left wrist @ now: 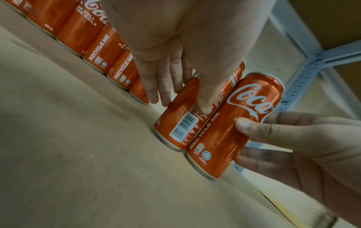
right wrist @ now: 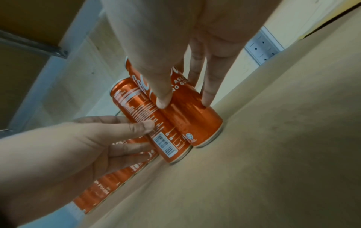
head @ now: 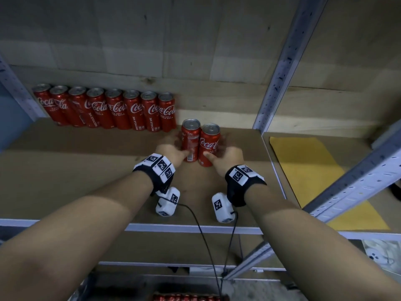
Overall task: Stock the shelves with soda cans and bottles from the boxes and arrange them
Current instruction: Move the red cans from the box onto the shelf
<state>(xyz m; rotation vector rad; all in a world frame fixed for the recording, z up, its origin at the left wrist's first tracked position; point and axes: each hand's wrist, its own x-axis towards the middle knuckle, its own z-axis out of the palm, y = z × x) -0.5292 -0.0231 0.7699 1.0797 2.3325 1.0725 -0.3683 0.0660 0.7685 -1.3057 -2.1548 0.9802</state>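
Two red Coca-Cola cans stand upright and touching on the brown shelf board. My left hand grips the left can, whose barcode faces me, thumb in front and fingers round its far left side. The right can, logo forward, is held the same way by my right hand, thumb on its front and fingers behind. Both cans rest on the board. A row of several matching cans lines the back wall to the left, ending just short of the pair.
A grey perforated metal upright rises at the shelf's right end. Beyond it the neighbouring shelf bay holds a yellow sheet. The shelf's metal front rail runs under my wrists. More red cans show at the bottom edge.
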